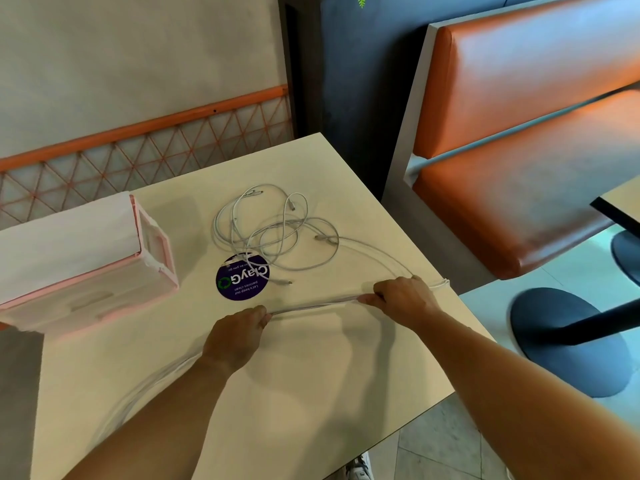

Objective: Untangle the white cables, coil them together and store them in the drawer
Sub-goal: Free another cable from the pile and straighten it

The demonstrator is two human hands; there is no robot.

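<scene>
Orange booth seats (519, 133) back our cream surface (346, 368). Our left hand (239, 336) and right hand (401, 297) each pinch a taut stretch of the white cables (311, 305), fingers (260, 316) curled tight on it. The rest lies tangled near the pink drawer (104, 282). A purple sticker (239, 282) reads "ClayGo, Let's keep our pantries clean".

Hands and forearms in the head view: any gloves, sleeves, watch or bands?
None visible. The left hand and right hand are ungloved; both forearms are bare to the frame edge, no sleeve, watch or band. Rings cannot be ruled out.
</scene>
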